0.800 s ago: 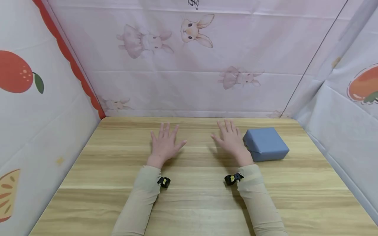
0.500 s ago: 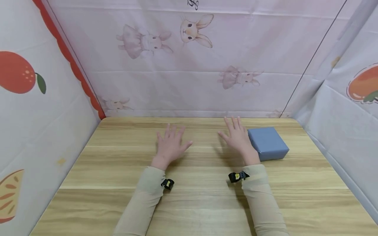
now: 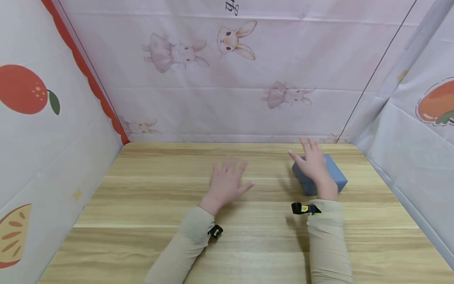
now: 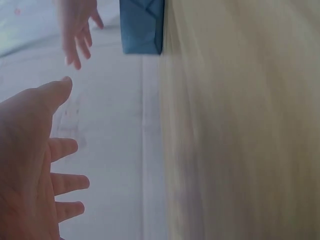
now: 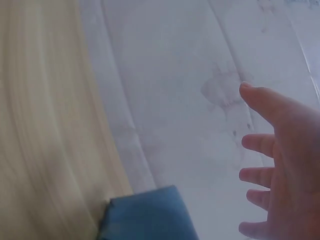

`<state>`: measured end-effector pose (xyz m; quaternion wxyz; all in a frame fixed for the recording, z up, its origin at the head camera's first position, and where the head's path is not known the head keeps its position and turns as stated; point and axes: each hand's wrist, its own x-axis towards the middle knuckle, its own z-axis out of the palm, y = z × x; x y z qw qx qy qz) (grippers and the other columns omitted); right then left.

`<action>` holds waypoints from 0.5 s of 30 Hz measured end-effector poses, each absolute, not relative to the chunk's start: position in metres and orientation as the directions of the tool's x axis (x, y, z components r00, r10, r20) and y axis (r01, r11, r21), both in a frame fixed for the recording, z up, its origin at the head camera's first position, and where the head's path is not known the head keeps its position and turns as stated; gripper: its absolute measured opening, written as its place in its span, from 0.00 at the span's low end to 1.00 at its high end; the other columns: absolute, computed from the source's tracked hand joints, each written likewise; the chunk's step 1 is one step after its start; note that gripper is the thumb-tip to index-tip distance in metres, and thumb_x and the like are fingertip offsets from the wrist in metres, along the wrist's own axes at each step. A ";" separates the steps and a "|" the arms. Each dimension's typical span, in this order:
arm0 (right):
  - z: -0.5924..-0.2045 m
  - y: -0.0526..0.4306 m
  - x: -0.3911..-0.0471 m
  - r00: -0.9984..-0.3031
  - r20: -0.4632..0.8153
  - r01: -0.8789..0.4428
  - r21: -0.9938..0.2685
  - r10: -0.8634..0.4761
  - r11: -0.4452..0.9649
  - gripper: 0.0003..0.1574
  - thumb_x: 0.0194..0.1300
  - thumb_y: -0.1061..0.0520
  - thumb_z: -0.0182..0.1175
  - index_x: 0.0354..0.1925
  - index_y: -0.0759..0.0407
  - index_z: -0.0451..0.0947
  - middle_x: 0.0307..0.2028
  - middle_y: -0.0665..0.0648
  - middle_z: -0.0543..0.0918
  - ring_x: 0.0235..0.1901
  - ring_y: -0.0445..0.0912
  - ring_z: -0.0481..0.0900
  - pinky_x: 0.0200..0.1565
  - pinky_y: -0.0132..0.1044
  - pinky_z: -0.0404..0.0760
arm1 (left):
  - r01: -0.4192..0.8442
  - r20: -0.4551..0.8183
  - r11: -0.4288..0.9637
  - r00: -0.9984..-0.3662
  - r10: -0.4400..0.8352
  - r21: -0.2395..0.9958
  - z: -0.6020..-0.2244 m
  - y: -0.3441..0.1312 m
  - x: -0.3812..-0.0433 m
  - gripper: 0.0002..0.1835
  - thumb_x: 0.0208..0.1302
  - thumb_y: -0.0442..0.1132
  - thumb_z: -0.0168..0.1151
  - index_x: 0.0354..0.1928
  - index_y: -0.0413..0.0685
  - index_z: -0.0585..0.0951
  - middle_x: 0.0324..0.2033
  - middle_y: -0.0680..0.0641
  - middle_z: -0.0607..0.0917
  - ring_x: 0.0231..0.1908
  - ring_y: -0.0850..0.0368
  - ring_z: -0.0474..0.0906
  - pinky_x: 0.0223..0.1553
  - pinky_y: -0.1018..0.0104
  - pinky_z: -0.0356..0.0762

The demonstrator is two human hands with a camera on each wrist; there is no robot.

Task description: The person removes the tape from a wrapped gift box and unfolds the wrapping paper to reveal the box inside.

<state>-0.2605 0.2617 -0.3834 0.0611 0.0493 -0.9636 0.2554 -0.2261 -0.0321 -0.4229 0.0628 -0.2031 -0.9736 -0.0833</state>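
A blue wrapped box point(image 3: 335, 173) lies on the wooden table toward the back right. My right hand point(image 3: 313, 161) is raised above it, fingers spread, and covers part of the box in the head view. In the right wrist view the box point(image 5: 150, 215) shows low in the picture, apart from the fingers of the right hand point(image 5: 295, 160). My left hand point(image 3: 225, 183) hovers over the middle of the table with fingers spread and nothing in it. The left wrist view has the box point(image 4: 142, 27) at the top, beyond the thumb of the left hand point(image 4: 30, 150).
The pale wooden table point(image 3: 142, 213) reaches back to a pink cloth wall point(image 3: 213, 106) printed with rabbits. White cloth walls with fruit prints stand at the left point(image 3: 35, 150) and right point(image 3: 408, 138). A small black strap device sits on each wrist.
Both hands have moved to the right. My right hand has come from beside the box to over it, and the left has come to mid-table. The box has stayed in place.
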 end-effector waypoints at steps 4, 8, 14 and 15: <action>-0.380 0.279 -0.257 -0.983 0.178 -0.130 -0.510 -0.044 0.850 0.51 0.72 0.31 0.44 0.78 0.56 0.40 0.76 0.72 0.41 0.75 0.69 0.30 0.64 0.77 0.40 | 0.459 0.154 0.875 -0.886 0.437 0.155 -0.423 -0.017 -0.220 0.41 0.65 0.72 0.44 0.76 0.65 0.54 0.75 0.45 0.57 0.77 0.41 0.44 0.69 0.28 0.42; -0.380 0.294 -0.254 -0.979 0.204 -0.133 -0.526 -0.027 0.840 0.51 0.72 0.32 0.45 0.77 0.58 0.41 0.75 0.72 0.42 0.74 0.70 0.31 0.66 0.74 0.40 | 0.492 0.135 0.855 -0.870 0.475 0.162 -0.425 -0.003 -0.215 0.42 0.66 0.74 0.39 0.77 0.65 0.52 0.77 0.47 0.53 0.77 0.43 0.41 0.70 0.30 0.40; -0.382 0.313 -0.246 -0.974 0.225 -0.133 -0.509 -0.018 0.850 0.50 0.72 0.35 0.48 0.77 0.60 0.45 0.74 0.75 0.45 0.73 0.74 0.37 0.66 0.74 0.43 | 0.526 0.161 0.834 -0.849 0.504 0.165 -0.427 0.013 -0.220 0.42 0.65 0.74 0.39 0.76 0.65 0.53 0.76 0.48 0.56 0.77 0.43 0.45 0.70 0.31 0.43; -0.383 0.317 -0.245 -0.974 0.228 -0.134 -0.499 -0.019 0.856 0.49 0.72 0.35 0.48 0.77 0.60 0.45 0.74 0.76 0.46 0.72 0.74 0.38 0.65 0.74 0.44 | 0.528 0.167 0.833 -0.848 0.504 0.166 -0.427 0.015 -0.221 0.42 0.65 0.74 0.40 0.76 0.65 0.53 0.76 0.48 0.57 0.76 0.43 0.47 0.70 0.31 0.44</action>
